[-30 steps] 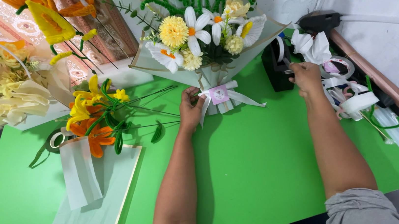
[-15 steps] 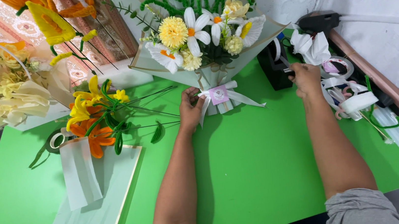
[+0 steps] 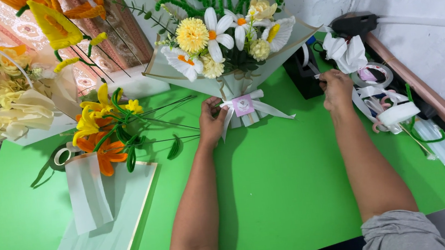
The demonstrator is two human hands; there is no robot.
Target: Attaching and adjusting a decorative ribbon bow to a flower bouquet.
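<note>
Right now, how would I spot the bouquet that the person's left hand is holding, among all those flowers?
Start at the green table and look to the middle of its far edge. There a wrapped bouquet lies with the left hand at its stem end. Unlike the loose yellow and orange lilies to the left, it sits in a pale paper cone tied with a white ribbon bow bearing a small tag.

The surface (image 3: 295,189) is bright green; the bouquet (image 3: 224,36) shows white and yellow flowers, a white ribbon (image 3: 256,105); the dispenser (image 3: 302,70) is black.
</note>
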